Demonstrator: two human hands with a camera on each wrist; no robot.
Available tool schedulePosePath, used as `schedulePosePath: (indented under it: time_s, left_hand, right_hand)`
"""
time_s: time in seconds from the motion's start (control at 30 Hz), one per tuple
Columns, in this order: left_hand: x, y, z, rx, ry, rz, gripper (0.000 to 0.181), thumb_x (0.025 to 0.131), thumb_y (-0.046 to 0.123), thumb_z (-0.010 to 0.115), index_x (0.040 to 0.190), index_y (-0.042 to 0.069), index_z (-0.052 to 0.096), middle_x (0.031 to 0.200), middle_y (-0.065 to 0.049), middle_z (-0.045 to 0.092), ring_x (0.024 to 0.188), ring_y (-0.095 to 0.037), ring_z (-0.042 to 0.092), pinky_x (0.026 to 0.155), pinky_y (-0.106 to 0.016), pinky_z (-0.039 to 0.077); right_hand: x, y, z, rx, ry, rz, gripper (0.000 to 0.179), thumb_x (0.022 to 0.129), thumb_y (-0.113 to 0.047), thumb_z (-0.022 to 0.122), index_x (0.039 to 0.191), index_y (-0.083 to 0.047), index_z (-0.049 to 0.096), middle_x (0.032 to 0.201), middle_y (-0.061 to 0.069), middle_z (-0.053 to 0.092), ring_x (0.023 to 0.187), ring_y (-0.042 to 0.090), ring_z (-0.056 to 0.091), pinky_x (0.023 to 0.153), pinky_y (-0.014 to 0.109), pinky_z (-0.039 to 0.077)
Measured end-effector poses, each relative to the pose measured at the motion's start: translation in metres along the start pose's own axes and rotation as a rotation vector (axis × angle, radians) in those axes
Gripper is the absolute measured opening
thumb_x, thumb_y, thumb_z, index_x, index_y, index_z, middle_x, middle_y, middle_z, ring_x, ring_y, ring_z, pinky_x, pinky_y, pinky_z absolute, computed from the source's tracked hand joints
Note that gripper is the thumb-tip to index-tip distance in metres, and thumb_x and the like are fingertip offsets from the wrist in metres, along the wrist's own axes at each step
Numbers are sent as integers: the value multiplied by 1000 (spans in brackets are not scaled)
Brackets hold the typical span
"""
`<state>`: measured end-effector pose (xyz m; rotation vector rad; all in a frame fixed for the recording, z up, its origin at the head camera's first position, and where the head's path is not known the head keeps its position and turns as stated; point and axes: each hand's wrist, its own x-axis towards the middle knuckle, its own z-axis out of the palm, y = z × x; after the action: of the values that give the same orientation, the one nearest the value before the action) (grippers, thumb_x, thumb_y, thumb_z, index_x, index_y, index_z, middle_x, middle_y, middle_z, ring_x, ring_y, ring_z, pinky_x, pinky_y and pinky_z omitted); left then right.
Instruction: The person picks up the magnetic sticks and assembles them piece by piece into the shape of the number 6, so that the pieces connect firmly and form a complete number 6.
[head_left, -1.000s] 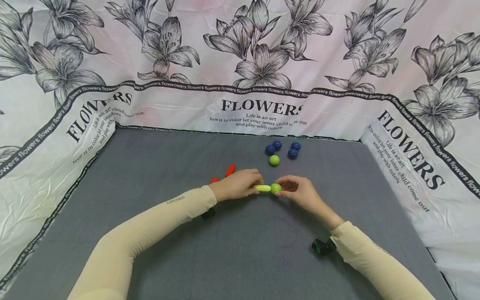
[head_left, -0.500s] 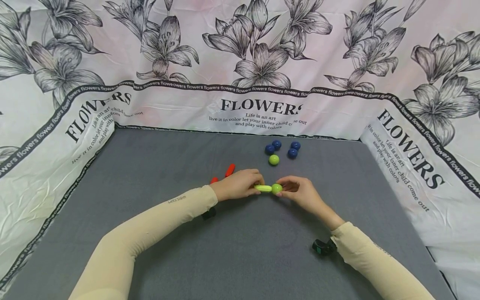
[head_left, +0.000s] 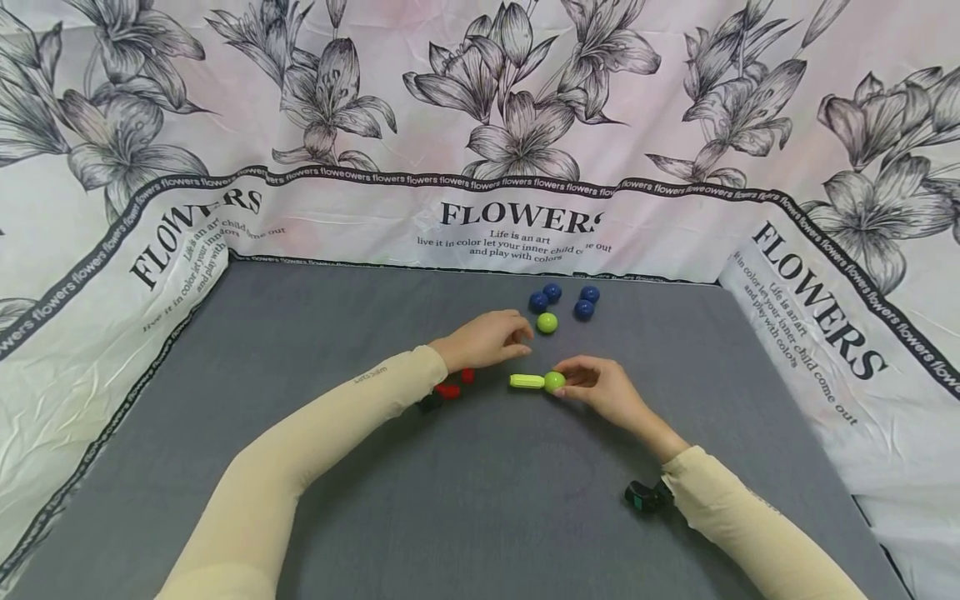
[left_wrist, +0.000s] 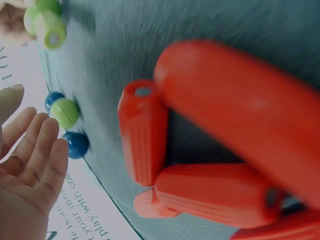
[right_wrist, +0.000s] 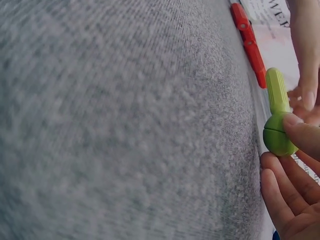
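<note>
My right hand (head_left: 606, 393) pinches a green ball (head_left: 554, 382) between thumb and fingers. From the ball a yellow-green ribbed rod (head_left: 527, 381) sticks out to the left; in the left wrist view its free end shows a round hole. In the right wrist view the thumb (right_wrist: 304, 134) presses on the ball's side, and a seam runs round the ball. My left hand (head_left: 489, 339) hovers empty to the left of a second green ball (head_left: 547, 322), apart from it. Its fingers (left_wrist: 37, 150) look loose and spread in the left wrist view.
Dark blue balls (head_left: 584, 310) lie in two pairs at the back of the grey table (head_left: 480, 500). Several red rods (left_wrist: 145, 135) lie beneath my left wrist, partly covered by it in the head view. A flower-printed cloth (head_left: 517, 225) rises behind the table.
My left hand has let go of the yellow-green rod and moved away toward the back, over the red rods. The right hand stays in place, holding the green ball with the rod attached.
</note>
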<state>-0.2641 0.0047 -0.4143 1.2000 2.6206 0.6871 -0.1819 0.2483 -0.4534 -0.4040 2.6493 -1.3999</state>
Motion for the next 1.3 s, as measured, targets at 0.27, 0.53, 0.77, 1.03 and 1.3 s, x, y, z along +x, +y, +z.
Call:
schedulePosePath:
  time_s: [0.27, 0.53, 0.77, 1.03, 1.3]
  left_hand:
    - [34, -15, -3, 4, 34, -55, 39, 98, 28, 63, 133, 12, 56, 102, -3, 66, 89, -15, 60, 81, -29, 51]
    - [54, -25, -1, -71, 24, -104, 45, 99, 31, 62, 140, 18, 51, 104, -4, 67, 88, -14, 63, 79, -30, 52]
    - [64, -28, 5, -84, 11, -161, 44, 98, 35, 62, 139, 21, 54, 106, -3, 67, 91, -14, 62, 80, -30, 51]
    - [72, -29, 15, -73, -31, -177, 48, 96, 40, 64, 138, 20, 55, 102, -2, 66, 87, -14, 59, 78, -28, 48]
    - [77, -28, 19, -55, -26, -157, 44, 95, 37, 67, 134, 18, 58, 98, -2, 67, 84, -13, 59, 74, -25, 47]
  right_hand:
    - [1, 3, -1, 23, -13, 13, 32, 84, -18, 80, 114, -11, 71, 114, 11, 72, 90, 6, 70, 77, 21, 57]
    - [1, 2, 0, 47, -25, 41, 33, 84, -22, 80, 115, -14, 71, 116, 10, 72, 96, 18, 72, 78, 24, 58]
    - [1, 2, 1, 59, -25, 39, 34, 84, -22, 80, 115, -13, 71, 116, 11, 72, 92, 9, 71, 78, 24, 58]
    - [2, 1, 0, 66, -18, 43, 35, 84, -20, 80, 115, -10, 70, 116, 12, 72, 93, 10, 71, 78, 23, 58]
    - [3, 4, -1, 69, -18, 29, 36, 84, -20, 80, 116, -9, 70, 116, 15, 71, 95, 13, 70, 78, 21, 57]
